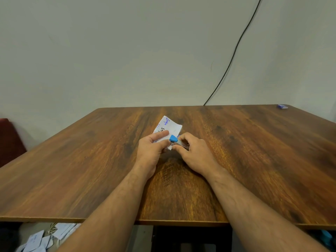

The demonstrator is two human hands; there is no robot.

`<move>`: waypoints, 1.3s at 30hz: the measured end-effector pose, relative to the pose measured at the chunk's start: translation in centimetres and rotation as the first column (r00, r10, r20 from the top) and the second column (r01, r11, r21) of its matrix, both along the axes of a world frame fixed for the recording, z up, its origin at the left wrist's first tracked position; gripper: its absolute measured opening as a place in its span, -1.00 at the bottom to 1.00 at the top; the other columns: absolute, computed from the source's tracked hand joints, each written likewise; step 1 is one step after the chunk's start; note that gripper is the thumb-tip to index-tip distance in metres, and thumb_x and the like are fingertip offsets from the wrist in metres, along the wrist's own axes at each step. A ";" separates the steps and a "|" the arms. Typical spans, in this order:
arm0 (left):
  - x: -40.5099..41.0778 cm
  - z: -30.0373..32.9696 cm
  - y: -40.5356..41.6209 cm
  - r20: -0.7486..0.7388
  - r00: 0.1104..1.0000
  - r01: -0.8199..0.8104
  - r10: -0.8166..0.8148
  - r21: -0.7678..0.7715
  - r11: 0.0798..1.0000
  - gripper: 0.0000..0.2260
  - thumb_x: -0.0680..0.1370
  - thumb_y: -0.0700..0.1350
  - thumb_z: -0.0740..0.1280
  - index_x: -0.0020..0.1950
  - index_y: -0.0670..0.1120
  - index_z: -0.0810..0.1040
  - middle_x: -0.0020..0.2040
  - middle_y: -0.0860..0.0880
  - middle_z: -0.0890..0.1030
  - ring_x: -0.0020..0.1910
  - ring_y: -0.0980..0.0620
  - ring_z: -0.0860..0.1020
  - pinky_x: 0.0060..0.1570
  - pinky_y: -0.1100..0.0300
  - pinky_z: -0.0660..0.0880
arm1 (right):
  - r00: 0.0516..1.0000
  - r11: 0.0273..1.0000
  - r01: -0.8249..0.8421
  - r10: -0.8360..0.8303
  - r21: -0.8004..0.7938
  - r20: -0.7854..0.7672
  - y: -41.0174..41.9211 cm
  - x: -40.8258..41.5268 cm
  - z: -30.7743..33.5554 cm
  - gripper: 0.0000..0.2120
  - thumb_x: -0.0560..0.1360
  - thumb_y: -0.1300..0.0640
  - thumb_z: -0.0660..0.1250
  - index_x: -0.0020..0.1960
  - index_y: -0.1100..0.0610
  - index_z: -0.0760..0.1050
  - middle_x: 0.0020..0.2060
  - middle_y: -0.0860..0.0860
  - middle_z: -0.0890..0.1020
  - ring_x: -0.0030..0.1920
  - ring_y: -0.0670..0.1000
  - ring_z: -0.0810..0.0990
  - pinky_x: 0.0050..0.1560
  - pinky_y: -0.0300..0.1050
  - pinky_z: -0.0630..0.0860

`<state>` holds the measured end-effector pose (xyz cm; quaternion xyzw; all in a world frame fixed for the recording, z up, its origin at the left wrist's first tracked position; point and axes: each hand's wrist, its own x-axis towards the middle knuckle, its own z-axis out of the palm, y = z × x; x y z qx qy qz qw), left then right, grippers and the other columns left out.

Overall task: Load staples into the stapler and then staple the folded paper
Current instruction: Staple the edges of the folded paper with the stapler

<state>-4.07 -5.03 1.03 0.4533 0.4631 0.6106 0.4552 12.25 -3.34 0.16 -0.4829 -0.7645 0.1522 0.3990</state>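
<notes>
A folded white paper (170,126) with handwriting lies in the middle of the wooden table (91,160). My left hand (151,150) pinches its near edge, index finger laid flat across it. My right hand (192,151) grips a small stapler (177,140) with a blue front cap and a metal body. The stapler's blue end sits at the paper's near right corner, touching it. Whether the paper is inside the stapler's jaw is hidden by my fingers.
A small blue staple box (282,106) rests at the table's far right corner. A black cable (234,51) runs down the wall behind the table. Loose papers (41,239) lie on the floor at the lower left, and a dark red chair (9,139) stands at the left.
</notes>
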 end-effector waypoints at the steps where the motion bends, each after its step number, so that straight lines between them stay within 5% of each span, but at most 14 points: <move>1: 0.0 0.0 0.0 -0.002 1.000 -0.002 0.002 0.000 1.000 -0.70 0.49 -0.35 0.46 0.15 -0.07 0.72 0.31 -0.10 0.56 0.06 -0.07 0.64 -0.10 0.12 0.67 | 1.000 1.000 -0.005 0.005 0.019 0.009 -0.1 0.1 0.1 -0.85 0.54 -0.14 0.41 0.03 -0.15 0.50 -0.09 -0.24 0.59 -0.13 -0.28 0.54 -0.23 -0.33 0.35; 4: 0.0 -0.1 0.2 0.005 0.999 -0.039 0.039 0.012 0.999 -0.68 0.49 -0.36 0.45 0.15 -0.05 0.72 0.40 -0.09 0.50 0.28 -0.13 0.55 0.04 0.01 0.67 | 0.999 0.998 -0.013 0.010 0.064 0.048 -0.2 0.0 0.1 -0.84 0.52 -0.13 0.40 0.05 -0.13 0.52 -0.08 -0.19 0.64 -0.13 -0.19 0.57 -0.19 -0.24 0.43; 8: 0.0 -0.3 0.2 0.050 0.997 -0.054 0.052 0.031 0.998 -0.67 0.47 -0.37 0.46 0.11 0.00 0.74 0.32 -0.08 0.54 0.19 -0.18 0.61 -0.09 0.08 0.66 | 0.999 0.999 0.050 -0.049 0.017 -0.020 -0.1 0.0 0.1 -0.86 0.58 -0.12 0.36 0.05 -0.17 0.40 -0.05 -0.08 0.66 -0.18 -0.19 0.56 -0.25 -0.24 0.40; 13: 0.1 -0.3 0.2 0.006 1.000 -0.006 0.006 0.031 1.000 -0.71 0.47 -0.35 0.46 0.03 0.00 0.77 0.23 0.02 0.56 0.12 -0.11 0.63 -0.16 0.14 0.67 | 0.997 0.996 0.000 -0.007 -0.090 -0.077 0.0 0.0 0.2 -0.85 0.61 -0.13 0.33 0.10 -0.21 0.36 0.24 -0.05 0.62 -0.11 -0.22 0.53 -0.26 -0.35 0.37; 18: 0.1 -0.3 0.2 0.029 0.998 0.047 -0.049 0.054 0.997 -0.74 0.43 -0.28 0.53 0.08 -0.04 0.75 0.19 -0.09 0.64 -0.16 0.00 0.62 -0.20 0.21 0.58 | 0.980 0.995 -0.033 0.013 -0.096 -0.199 -0.5 0.1 0.4 -0.79 0.59 -0.23 0.28 0.04 -0.11 0.40 -0.04 -0.10 0.67 -0.14 -0.13 0.62 -0.35 -0.38 0.39; 21: 0.1 -0.4 0.2 -0.006 0.999 0.047 -0.046 0.071 0.996 -0.69 0.40 -0.30 0.53 0.06 0.02 0.76 0.22 -0.10 0.63 -0.14 -0.05 0.63 -0.24 0.20 0.58 | 0.946 0.991 -0.027 -0.018 -0.134 -0.323 -0.6 -0.1 0.7 -0.73 0.57 -0.21 0.36 0.07 -0.07 0.38 -0.12 0.00 0.73 -0.13 -0.02 0.68 -0.22 -0.10 0.53; 25: 0.0 -0.5 0.3 0.016 0.997 0.078 -0.080 0.100 0.992 -0.60 0.31 -0.25 0.52 0.10 0.08 0.74 0.29 -0.12 0.59 0.10 -0.15 0.62 -0.13 0.16 0.59 | 0.850 0.932 -0.135 -0.065 -0.336 -0.523 -0.8 -0.9 1.6 -0.55 0.46 -0.17 0.52 0.16 -0.08 0.34 -0.18 0.03 0.71 -0.40 -0.08 0.60 -0.44 -0.16 0.48; 28: -0.1 -0.6 0.4 0.022 0.992 0.117 -0.121 0.111 0.987 -0.58 0.31 -0.25 0.49 0.11 0.07 0.74 0.31 -0.13 0.58 0.17 -0.18 0.59 -0.08 0.14 0.58 | 0.742 0.842 -0.339 -0.035 -0.419 -0.669 -0.6 -1.1 1.8 -0.58 0.49 0.00 0.53 0.24 0.13 0.48 -0.22 0.12 0.66 -0.47 -0.03 0.51 -0.51 -0.13 0.48; 32: -0.2 -0.8 0.6 0.031 0.989 0.140 -0.144 0.109 0.984 -0.58 0.35 -0.37 0.45 0.09 0.04 0.75 0.33 -0.11 0.56 0.24 -0.21 0.58 -0.08 0.11 0.61 | 0.728 0.767 -0.417 -0.040 -0.487 -0.685 -0.3 -0.7 1.7 -0.70 0.50 0.07 0.52 0.06 0.30 0.64 -0.26 0.15 0.67 -0.45 -0.02 0.53 -0.50 -0.18 0.50; 39: -0.2 -0.6 0.3 0.014 0.985 0.169 -0.171 0.119 0.979 -0.55 0.43 -0.45 0.41 0.07 0.06 0.75 0.33 -0.13 0.57 0.23 -0.21 0.57 -0.08 0.07 0.62 | 0.762 0.769 -0.388 -0.043 -0.508 -0.646 0.2 -0.6 1.7 -0.62 0.48 -0.11 0.52 0.01 0.22 0.67 -0.32 0.06 0.64 -0.50 -0.10 0.41 -0.61 -0.29 0.30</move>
